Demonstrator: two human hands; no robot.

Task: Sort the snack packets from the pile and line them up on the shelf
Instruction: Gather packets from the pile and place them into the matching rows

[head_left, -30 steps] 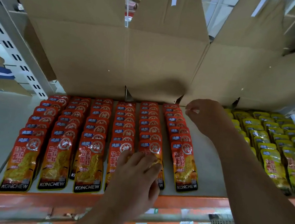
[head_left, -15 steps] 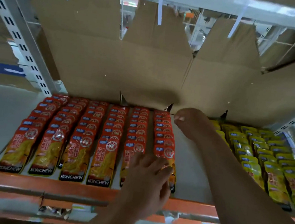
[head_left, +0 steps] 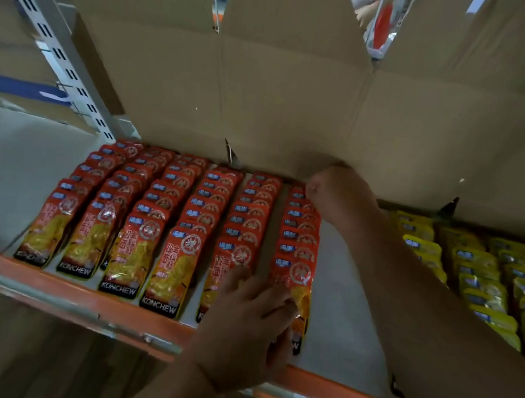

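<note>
Cardboard boxes [head_left: 265, 101] wall off the back of a grey shelf [head_left: 335, 354] with an orange front rail [head_left: 80, 292].

Your right hand [head_left: 336, 197] reaches deep over the shelf, its forearm stretched in from the lower right. It sits at the far end of the rightmost red row [head_left: 300, 232], close against the cardboard. Its fingers are curled inward, and you cannot tell whether they hold a packet.

Your left hand [head_left: 247, 324] comes up from below with its back to the camera. Its fingers are slightly bent and spread over the near ends of the two right-hand red rows, with fingertips [head_left: 288, 303] on the front packet [head_left: 295, 274] of the rightmost row. The thumb is hidden, so you cannot tell whether the hand pinches the packet.

The red snack packets [head_left: 188, 210] lie in six rows running front to back. Each packet's long axis follows its row, with its top to the rear and its "KONCHEW" end toward the rail. Each packet overlaps the one behind. They are glossy red-orange, with a blue label and a round white emblem up top and a yellow food picture below. A bare strip separates the rightmost row from its neighbour. Yellow packets [head_left: 480, 282] lie in similar rows farther right.
</note>
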